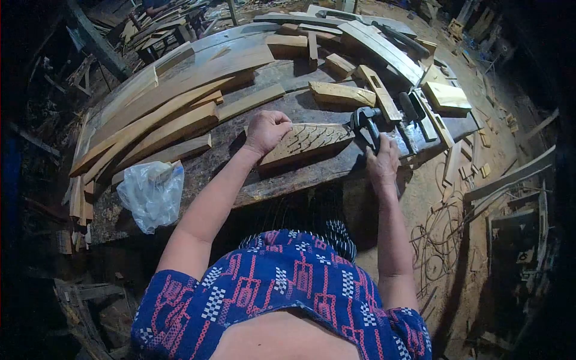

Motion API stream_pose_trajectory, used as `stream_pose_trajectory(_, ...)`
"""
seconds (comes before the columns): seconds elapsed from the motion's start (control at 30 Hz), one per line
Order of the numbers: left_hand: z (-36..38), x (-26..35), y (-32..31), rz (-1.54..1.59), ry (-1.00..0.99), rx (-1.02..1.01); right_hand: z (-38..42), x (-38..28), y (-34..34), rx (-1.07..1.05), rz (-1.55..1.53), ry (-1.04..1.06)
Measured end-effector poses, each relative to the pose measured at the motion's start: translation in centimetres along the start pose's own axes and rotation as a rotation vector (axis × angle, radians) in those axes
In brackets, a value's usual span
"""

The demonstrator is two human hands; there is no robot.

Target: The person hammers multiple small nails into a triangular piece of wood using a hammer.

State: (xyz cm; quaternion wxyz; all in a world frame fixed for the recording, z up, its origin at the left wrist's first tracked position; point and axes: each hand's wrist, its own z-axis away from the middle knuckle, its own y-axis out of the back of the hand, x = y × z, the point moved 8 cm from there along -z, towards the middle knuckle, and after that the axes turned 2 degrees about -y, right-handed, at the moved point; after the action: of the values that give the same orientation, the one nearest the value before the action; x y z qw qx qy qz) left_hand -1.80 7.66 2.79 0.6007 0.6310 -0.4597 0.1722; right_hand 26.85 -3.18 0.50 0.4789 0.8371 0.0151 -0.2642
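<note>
A wooden block (312,139) with rows of dark wavy marks on its upper face lies at the near edge of the workbench (258,193). At the block's left end is my left hand (270,131), its fingers curled and pressed together; whatever they hold, if anything, is hidden. A dark metal tool (367,125) with a curved, clamp-like head sits at the block's right end. My right hand (383,161) is closed around the lower part of this tool, beyond the block's right end.
Long curved boards (180,99) lie on the bench's left side, near a crumpled plastic bag (153,195). Behind the block are a short timber piece (342,93) and a wooden hand plane (379,93). Wire coils (435,246) and offcuts lie on the floor at right.
</note>
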Motion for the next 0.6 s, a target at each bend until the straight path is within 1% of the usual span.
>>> stream_pose_trajectory(0.03,0.1,0.0,0.1,0.013,0.013,0.003,0.0,0.3,-0.1,-0.002,0.028,-0.045)
stream_pose_trajectory(0.1,0.3,-0.1,0.1,0.027,0.027,0.007,-0.2,0.4,-0.2,-0.004,0.032,-0.061)
stream_pose_trajectory(0.17,0.5,0.4,0.1,-0.074,-0.081,0.023,-0.6,0.7,-0.6,-0.005,0.038,-0.074)
stream_pose_trajectory(0.23,0.8,1.2,0.4,-0.106,-0.102,0.061,-1.4,1.6,-1.7,-0.081,0.131,-0.091)
stream_pose_trajectory(0.27,1.1,1.6,0.7,-0.138,-0.121,0.098,-1.6,2.0,-1.6,-0.077,0.131,-0.085)
stream_pose_trajectory(0.33,1.3,1.7,0.6,-0.153,-0.131,0.117,-2.0,2.3,-1.4,-0.123,0.007,-0.123)
stream_pose_trajectory(0.37,1.3,1.7,0.6,-0.17,-0.137,0.127,-2.3,2.1,-1.2,-0.12,0.009,-0.111)
stream_pose_trajectory(0.47,1.3,1.4,0.5,-0.176,-0.13,0.128,-2.5,1.6,0.0,-0.16,-0.466,-0.165)
stream_pose_trajectory(0.5,1.3,1.5,0.4,-0.17,-0.128,0.131,-2.4,-1.2,2.0,-0.181,-0.636,-0.067)
stream_pose_trajectory(0.53,1.4,1.7,0.5,-0.2,-0.133,0.135,-2.1,-3.2,3.6,-0.183,-0.631,-0.065)
stream_pose_trajectory(0.6,1.5,1.7,0.5,-0.227,-0.137,0.144,-0.9,-7.6,4.8,-0.348,-0.963,-0.073)
